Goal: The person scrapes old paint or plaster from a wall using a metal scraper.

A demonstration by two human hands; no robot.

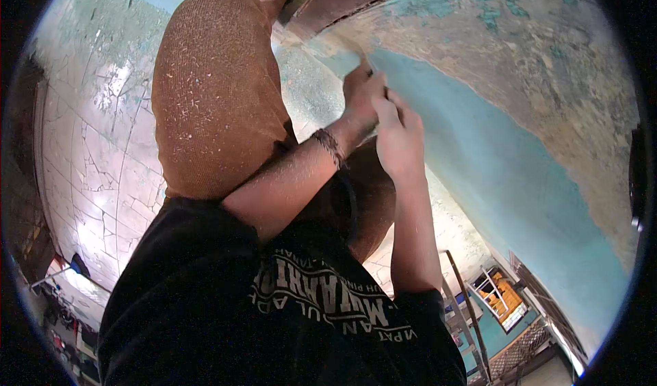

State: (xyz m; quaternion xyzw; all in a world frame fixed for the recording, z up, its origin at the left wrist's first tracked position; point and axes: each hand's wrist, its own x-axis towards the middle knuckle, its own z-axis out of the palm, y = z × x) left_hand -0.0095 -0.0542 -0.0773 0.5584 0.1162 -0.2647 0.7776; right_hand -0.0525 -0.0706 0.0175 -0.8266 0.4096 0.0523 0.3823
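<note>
My left hand (358,98), with a braided bracelet on its wrist, reaches forward and is closed on a thin object (370,64), too blurred to name. Against it lies my right hand (400,134), its fingers bent and overlapping the left hand's fingers. Whether the right hand also grips the object is hidden. Just beyond the hands is a wall (441,109) with turquoise paint and a rough, bare, worn band. Pale flakes are scattered over my brown trouser leg (215,88).
Crazy-paved floor tiles (97,165) spread to the left, with pale debris (310,91) on the floor between my legs and the wall. A brown wooden board or door edge (349,1) stands ahead. Wooden poles (469,309) lean at the lower right.
</note>
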